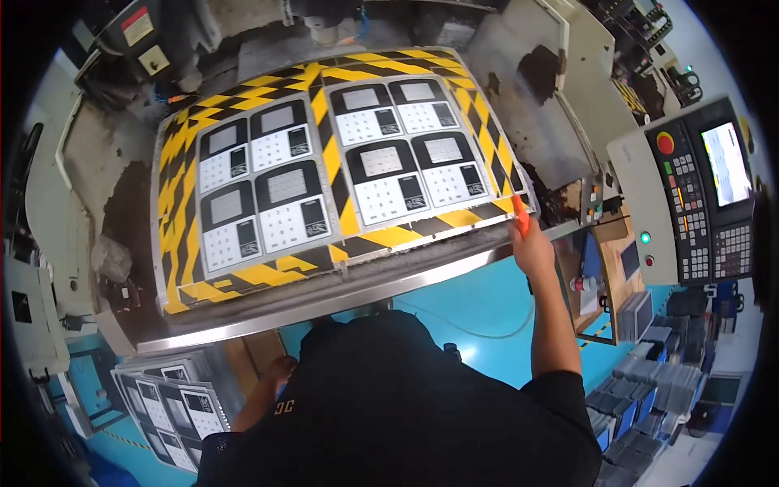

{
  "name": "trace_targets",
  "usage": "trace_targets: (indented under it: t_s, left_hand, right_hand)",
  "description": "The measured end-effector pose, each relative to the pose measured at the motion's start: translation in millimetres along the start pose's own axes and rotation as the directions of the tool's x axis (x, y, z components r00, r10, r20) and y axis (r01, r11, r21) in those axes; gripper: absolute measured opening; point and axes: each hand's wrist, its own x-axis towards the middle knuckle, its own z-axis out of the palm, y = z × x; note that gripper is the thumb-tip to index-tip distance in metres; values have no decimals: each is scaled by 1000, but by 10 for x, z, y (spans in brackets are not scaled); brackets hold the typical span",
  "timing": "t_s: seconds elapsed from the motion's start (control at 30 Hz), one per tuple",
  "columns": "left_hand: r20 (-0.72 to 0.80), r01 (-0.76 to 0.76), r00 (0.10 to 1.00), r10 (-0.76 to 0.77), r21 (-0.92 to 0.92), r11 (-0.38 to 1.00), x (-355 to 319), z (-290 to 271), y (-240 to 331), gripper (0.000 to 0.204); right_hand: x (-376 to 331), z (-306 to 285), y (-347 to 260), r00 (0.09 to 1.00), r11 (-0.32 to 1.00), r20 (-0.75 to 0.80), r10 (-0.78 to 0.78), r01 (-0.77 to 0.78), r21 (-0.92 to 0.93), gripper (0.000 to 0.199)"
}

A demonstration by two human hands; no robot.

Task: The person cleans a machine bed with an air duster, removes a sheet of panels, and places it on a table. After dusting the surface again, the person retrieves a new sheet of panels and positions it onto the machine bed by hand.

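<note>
A yellow-and-black striped fixture plate [333, 162] lies on the machine bed and carries several flat panels [381, 174], each with a black top, a grey window and a white keypad area. My right hand [531, 247] reaches to the plate's near right corner and grips a small orange tool [520, 217] whose tip touches the plate edge. My left hand [280, 372] hangs low by my hip, half hidden by my black shirt. It is close to a stack of similar panels [166, 402], and its fingers cannot be made out.
A steel rail [365, 296] runs along the bed's front edge. At the right stands a control console [690, 203] with a lit screen [725, 162], a red button and keypads. Stacks of grey parts [649, 381] fill the lower right. The floor [479, 312] is teal.
</note>
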Motion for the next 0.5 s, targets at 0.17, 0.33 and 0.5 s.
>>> trace_targets:
  t_s: [0.17, 0.33, 0.5]
  left_hand:
    - [-457, -3, 879, 133, 275, 961, -142, 378, 211, 28]
    - [-30, -271, 929, 369, 623, 734, -1937, 1690, 1678, 42]
    - [-205, -519, 583, 786, 650, 555, -2977, 1696, 2524, 40]
  right_hand:
    - [-958, -318, -203, 876, 902, 343, -339, 406, -144, 40]
    - [-555, -516, 413, 983, 964, 167, -78, 117, -240, 42]
    - [-571, -373, -281, 947, 944, 252, -200, 255, -210, 42]
